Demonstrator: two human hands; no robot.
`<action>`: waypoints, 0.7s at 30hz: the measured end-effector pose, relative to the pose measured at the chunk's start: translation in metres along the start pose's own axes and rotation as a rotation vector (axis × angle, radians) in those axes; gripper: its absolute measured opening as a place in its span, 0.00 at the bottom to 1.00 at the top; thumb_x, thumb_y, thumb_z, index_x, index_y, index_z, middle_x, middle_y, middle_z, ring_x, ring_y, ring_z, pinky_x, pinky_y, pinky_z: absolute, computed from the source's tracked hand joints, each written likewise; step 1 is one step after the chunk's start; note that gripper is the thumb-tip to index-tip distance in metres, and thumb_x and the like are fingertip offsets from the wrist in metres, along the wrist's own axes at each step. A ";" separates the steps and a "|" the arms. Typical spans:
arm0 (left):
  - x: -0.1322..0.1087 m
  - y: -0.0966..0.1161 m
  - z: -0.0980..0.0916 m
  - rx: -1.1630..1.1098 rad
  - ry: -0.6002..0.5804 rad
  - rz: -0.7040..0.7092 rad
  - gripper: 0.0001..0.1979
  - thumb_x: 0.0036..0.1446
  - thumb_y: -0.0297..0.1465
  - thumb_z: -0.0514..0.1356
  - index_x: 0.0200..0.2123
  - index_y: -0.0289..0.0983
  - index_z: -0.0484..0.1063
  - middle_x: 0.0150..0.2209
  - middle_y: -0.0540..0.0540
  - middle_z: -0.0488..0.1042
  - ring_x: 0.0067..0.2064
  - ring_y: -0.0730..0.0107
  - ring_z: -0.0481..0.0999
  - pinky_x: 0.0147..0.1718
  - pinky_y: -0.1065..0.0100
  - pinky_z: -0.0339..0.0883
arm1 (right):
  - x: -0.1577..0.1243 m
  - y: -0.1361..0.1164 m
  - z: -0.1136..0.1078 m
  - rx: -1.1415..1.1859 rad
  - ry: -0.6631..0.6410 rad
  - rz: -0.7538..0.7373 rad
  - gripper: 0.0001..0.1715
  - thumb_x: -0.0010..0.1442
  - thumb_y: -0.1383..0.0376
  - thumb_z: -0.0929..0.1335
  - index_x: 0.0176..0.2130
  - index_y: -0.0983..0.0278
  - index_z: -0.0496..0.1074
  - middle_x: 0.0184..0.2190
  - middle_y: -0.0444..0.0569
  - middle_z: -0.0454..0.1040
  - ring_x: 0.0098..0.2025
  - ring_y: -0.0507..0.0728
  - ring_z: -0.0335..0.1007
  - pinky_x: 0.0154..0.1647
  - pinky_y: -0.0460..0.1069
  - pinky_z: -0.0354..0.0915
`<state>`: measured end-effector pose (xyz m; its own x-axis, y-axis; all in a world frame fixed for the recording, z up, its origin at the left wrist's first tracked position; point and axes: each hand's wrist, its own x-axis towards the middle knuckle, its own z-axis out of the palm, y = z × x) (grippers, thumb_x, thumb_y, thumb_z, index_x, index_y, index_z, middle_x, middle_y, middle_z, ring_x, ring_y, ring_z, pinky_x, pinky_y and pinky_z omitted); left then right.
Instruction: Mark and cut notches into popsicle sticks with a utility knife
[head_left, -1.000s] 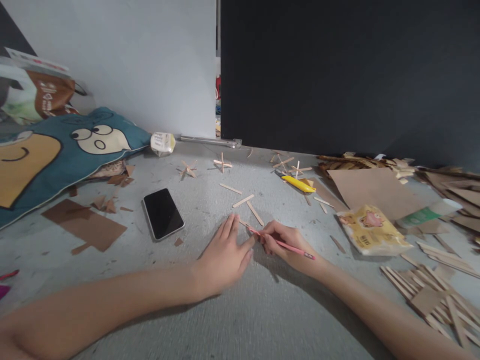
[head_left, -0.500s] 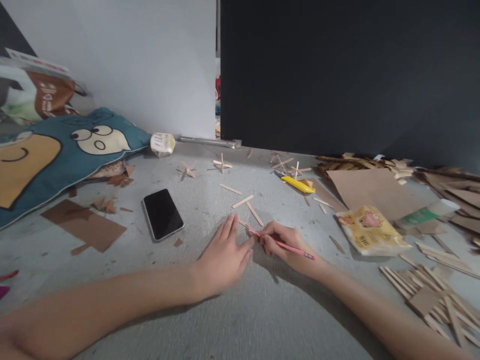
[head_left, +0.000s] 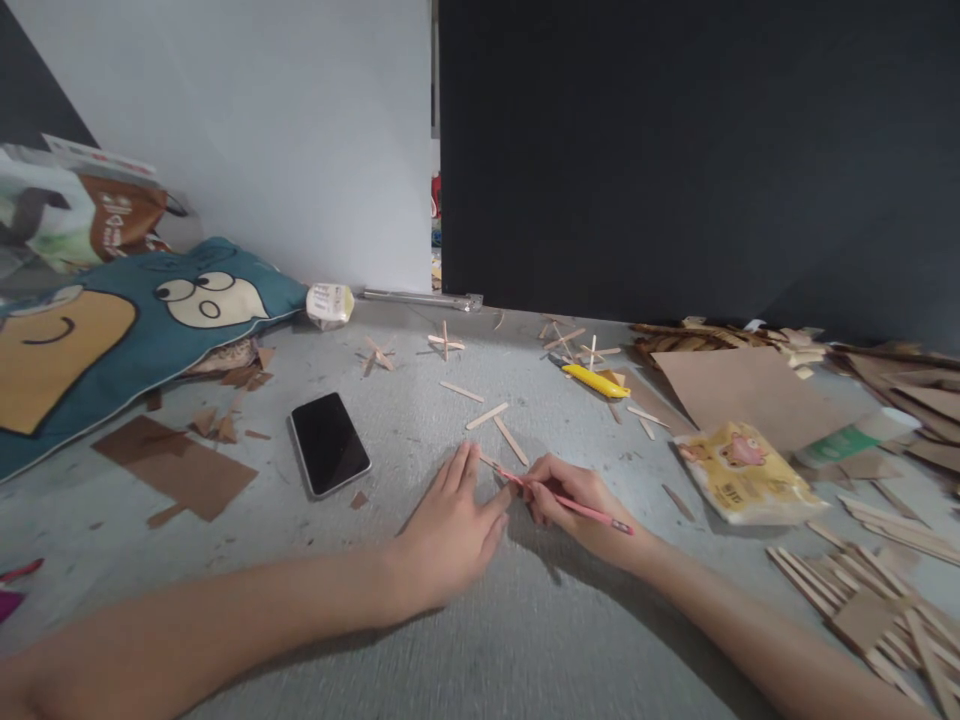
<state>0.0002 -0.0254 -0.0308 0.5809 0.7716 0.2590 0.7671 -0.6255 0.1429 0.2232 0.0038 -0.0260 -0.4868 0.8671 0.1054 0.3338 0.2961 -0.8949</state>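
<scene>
My right hand (head_left: 566, 497) is closed around a pink pencil (head_left: 592, 513), its tip resting at a short wooden craft stick (head_left: 487, 461) on the table. My left hand (head_left: 455, 525) lies low over the surface, fingertips at one end of that stick and thumb near the other, holding it down. The stick's far part is hidden by my fingers. Just beyond, two loose craft sticks (head_left: 510, 440) lie close together, and another stick (head_left: 461, 391) sits farther back.
Crossed-stick pieces (head_left: 446, 343) stand at the back, near a yellow utility knife (head_left: 596, 381). Left are a phone (head_left: 328, 445), brown cardboard (head_left: 180, 465) and a blue cushion (head_left: 150, 320). Right are a yellow packet (head_left: 750, 475), a green-and-white tube (head_left: 855, 438) and a stick pile (head_left: 874, 610).
The whole view has shifted slightly, so things sit a little lower in the picture. Both hands keep nearly the same pose at the stick, with the pencil still held.
</scene>
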 end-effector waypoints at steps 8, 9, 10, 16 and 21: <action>-0.002 -0.002 0.000 -0.011 0.003 0.008 0.23 0.71 0.32 0.55 0.67 0.42 0.66 0.74 0.34 0.54 0.74 0.35 0.52 0.65 0.35 0.61 | 0.001 -0.002 0.000 0.015 0.020 -0.015 0.18 0.71 0.51 0.63 0.36 0.60 0.66 0.24 0.44 0.73 0.25 0.52 0.68 0.27 0.46 0.65; -0.002 -0.002 0.001 -0.010 0.007 0.008 0.23 0.71 0.32 0.55 0.67 0.42 0.65 0.74 0.34 0.53 0.74 0.36 0.52 0.65 0.35 0.61 | 0.001 -0.002 0.000 0.013 0.027 -0.014 0.17 0.71 0.51 0.63 0.36 0.60 0.66 0.24 0.43 0.73 0.25 0.52 0.68 0.27 0.46 0.65; -0.002 -0.002 0.001 -0.008 0.011 0.008 0.23 0.71 0.32 0.55 0.67 0.42 0.66 0.74 0.34 0.54 0.74 0.36 0.53 0.65 0.35 0.61 | 0.001 -0.002 0.000 0.006 0.026 -0.017 0.17 0.71 0.52 0.63 0.36 0.60 0.66 0.24 0.43 0.73 0.25 0.52 0.68 0.27 0.46 0.65; -0.001 -0.001 0.000 0.001 0.031 0.014 0.24 0.70 0.32 0.56 0.67 0.43 0.65 0.73 0.33 0.57 0.73 0.34 0.55 0.63 0.35 0.63 | 0.002 0.001 0.002 0.020 0.029 -0.019 0.16 0.71 0.53 0.63 0.36 0.60 0.67 0.23 0.43 0.73 0.24 0.52 0.68 0.27 0.46 0.64; -0.001 -0.001 0.000 0.008 0.019 0.011 0.23 0.71 0.33 0.55 0.67 0.43 0.66 0.73 0.33 0.57 0.73 0.35 0.55 0.64 0.36 0.62 | 0.001 0.002 0.002 0.007 0.015 -0.013 0.16 0.71 0.54 0.63 0.36 0.60 0.67 0.24 0.43 0.72 0.25 0.51 0.67 0.27 0.46 0.63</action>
<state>-0.0011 -0.0252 -0.0313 0.5841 0.7622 0.2790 0.7626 -0.6331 0.1326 0.2210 0.0044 -0.0283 -0.4790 0.8690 0.1237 0.3214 0.3047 -0.8966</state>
